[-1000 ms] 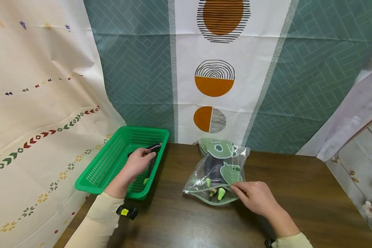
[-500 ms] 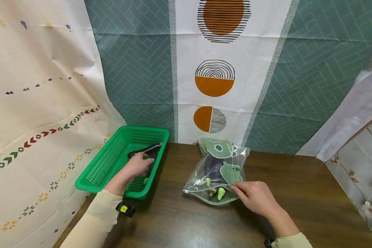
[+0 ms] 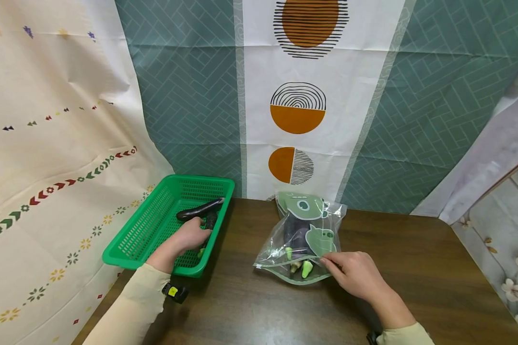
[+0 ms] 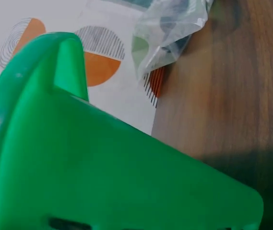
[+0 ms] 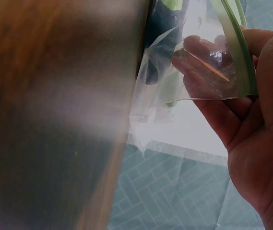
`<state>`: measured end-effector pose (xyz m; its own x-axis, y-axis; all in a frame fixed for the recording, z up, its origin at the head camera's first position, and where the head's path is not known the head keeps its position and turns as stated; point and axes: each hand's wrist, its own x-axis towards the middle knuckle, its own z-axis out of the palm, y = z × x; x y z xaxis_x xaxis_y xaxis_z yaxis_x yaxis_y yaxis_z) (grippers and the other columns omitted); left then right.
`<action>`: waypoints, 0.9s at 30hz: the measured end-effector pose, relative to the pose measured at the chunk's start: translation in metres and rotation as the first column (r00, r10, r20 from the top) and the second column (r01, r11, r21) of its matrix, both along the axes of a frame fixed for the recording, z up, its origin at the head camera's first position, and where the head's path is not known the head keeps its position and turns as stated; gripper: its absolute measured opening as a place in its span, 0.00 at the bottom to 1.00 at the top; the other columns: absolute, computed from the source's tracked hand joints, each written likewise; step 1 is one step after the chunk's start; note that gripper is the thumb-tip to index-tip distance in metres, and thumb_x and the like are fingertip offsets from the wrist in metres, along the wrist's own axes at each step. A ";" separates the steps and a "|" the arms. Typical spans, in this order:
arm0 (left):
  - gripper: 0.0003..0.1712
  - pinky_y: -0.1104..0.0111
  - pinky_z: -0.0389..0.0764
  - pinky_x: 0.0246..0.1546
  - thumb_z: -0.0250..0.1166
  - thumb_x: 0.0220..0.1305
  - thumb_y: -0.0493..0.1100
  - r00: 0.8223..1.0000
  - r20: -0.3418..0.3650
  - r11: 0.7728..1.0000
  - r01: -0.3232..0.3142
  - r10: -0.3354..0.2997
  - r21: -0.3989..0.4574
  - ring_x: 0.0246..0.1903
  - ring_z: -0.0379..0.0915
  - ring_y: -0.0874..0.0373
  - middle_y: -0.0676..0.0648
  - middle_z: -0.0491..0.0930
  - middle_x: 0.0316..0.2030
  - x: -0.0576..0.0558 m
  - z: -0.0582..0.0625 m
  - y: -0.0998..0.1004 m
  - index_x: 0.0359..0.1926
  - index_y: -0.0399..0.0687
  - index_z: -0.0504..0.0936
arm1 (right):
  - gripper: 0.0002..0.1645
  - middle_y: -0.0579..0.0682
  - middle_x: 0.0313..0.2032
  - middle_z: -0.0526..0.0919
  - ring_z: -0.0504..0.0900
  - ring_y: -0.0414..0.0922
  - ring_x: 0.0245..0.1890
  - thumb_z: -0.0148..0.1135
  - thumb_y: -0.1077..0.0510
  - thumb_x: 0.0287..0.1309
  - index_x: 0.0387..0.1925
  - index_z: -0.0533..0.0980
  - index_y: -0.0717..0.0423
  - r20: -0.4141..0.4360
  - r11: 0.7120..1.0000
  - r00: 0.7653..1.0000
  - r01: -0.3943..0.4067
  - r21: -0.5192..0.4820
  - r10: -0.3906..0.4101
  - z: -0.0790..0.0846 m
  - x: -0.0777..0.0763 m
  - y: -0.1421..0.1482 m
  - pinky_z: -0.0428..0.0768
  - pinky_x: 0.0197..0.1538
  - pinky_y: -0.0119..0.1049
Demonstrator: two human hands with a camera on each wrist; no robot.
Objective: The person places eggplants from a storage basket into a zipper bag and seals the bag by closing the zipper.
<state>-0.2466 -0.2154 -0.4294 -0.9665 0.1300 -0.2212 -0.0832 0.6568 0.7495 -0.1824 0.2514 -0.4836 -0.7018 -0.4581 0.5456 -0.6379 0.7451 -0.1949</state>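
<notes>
In the head view my left hand reaches down into the green plastic basket, over a dark eggplant with a green stem end. Its fingertips are partly hidden, so I cannot tell if they have closed round it. Another eggplant lies just beyond the fingers, slanting towards the basket's right wall. My right hand pinches the open edge of a clear zip bag with green animal prints. Inside the bag are dark eggplants, their pale green stem ends by the opening.
The basket's green outer wall fills much of the left wrist view. Basket and bag stand apart on a brown wooden table. A patterned cloth hangs behind the table, and a cream cloth runs along the left.
My left hand has moved down and slightly towards me inside the basket, uncovering more of the slanting eggplant. My right hand keeps its pinch on the bag's edge.
</notes>
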 end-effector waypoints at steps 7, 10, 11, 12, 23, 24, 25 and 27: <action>0.23 0.60 0.77 0.32 0.56 0.81 0.41 0.993 -0.093 0.979 0.047 -0.066 -0.200 0.29 0.76 0.50 0.36 0.80 0.41 -0.005 -0.006 -0.002 0.62 0.21 0.74 | 0.04 0.30 0.28 0.87 0.76 0.24 0.25 0.80 0.56 0.66 0.37 0.91 0.42 -0.005 1.000 1.000 0.002 0.000 -0.002 0.000 0.000 0.001 0.80 0.28 0.35; 0.16 0.59 0.78 0.33 0.57 0.82 0.43 0.988 -0.114 0.956 0.068 -0.105 -0.286 0.30 0.77 0.48 0.39 0.79 0.34 -0.005 -0.006 -0.001 0.48 0.29 0.78 | 0.03 0.30 0.28 0.88 0.77 0.23 0.25 0.80 0.56 0.66 0.37 0.91 0.42 0.005 1.000 1.000 0.002 0.002 -0.002 0.000 0.000 0.001 0.80 0.28 0.35; 0.16 0.57 0.78 0.34 0.58 0.82 0.43 0.987 -0.113 0.948 0.073 -0.113 -0.311 0.31 0.78 0.47 0.39 0.79 0.35 -0.005 -0.006 -0.001 0.48 0.29 0.78 | 0.03 0.30 0.28 0.87 0.76 0.23 0.25 0.79 0.56 0.66 0.38 0.91 0.41 0.009 1.000 1.000 0.002 0.002 -0.002 0.000 0.000 0.001 0.80 0.28 0.35; 0.16 0.56 0.80 0.35 0.58 0.82 0.43 0.986 -0.111 0.940 0.078 -0.121 -0.331 0.33 0.78 0.46 0.38 0.81 0.36 -0.005 -0.007 -0.001 0.48 0.29 0.79 | 0.03 0.30 0.28 0.88 0.76 0.23 0.25 0.79 0.56 0.67 0.38 0.91 0.42 0.012 1.000 1.000 0.001 0.001 -0.001 0.000 0.000 0.001 0.80 0.28 0.35; 0.21 0.53 0.82 0.41 0.61 0.74 0.33 0.986 -0.086 0.891 0.091 -0.143 -0.444 0.40 0.78 0.42 0.33 0.80 0.45 -0.011 -0.025 -0.008 0.62 0.22 0.74 | 0.02 0.32 0.30 0.90 0.82 0.26 0.27 0.78 0.55 0.69 0.38 0.91 0.43 0.007 1.000 1.000 0.005 0.020 -0.005 0.001 0.000 0.000 0.83 0.30 0.37; 0.22 0.52 0.83 0.42 0.61 0.74 0.33 0.987 -0.080 0.883 0.087 -0.139 -0.461 0.42 0.79 0.41 0.32 0.81 0.47 -0.011 -0.025 -0.007 0.64 0.22 0.74 | 0.02 0.32 0.30 0.90 0.82 0.26 0.27 0.77 0.55 0.70 0.38 0.91 0.43 0.010 1.000 1.000 0.006 0.021 -0.007 0.001 0.000 0.000 0.83 0.30 0.37; 0.23 0.51 0.83 0.43 0.61 0.75 0.33 0.988 -0.076 0.876 0.084 -0.136 -0.475 0.44 0.79 0.41 0.31 0.81 0.49 -0.010 -0.025 -0.006 0.65 0.22 0.73 | 0.02 0.32 0.30 0.90 0.82 0.26 0.27 0.77 0.54 0.70 0.38 0.91 0.44 0.013 1.000 1.000 0.008 0.021 -0.008 0.001 0.000 0.000 0.83 0.30 0.37; 0.23 0.49 0.83 0.45 0.61 0.76 0.32 0.992 -0.043 0.857 0.077 -0.115 -0.509 0.46 0.79 0.40 0.29 0.82 0.50 -0.003 -0.013 0.002 0.66 0.21 0.73 | 0.03 0.32 0.30 0.90 0.81 0.26 0.27 0.77 0.53 0.71 0.38 0.91 0.44 0.017 1.000 1.000 0.008 0.020 -0.009 0.001 0.001 0.000 0.83 0.30 0.36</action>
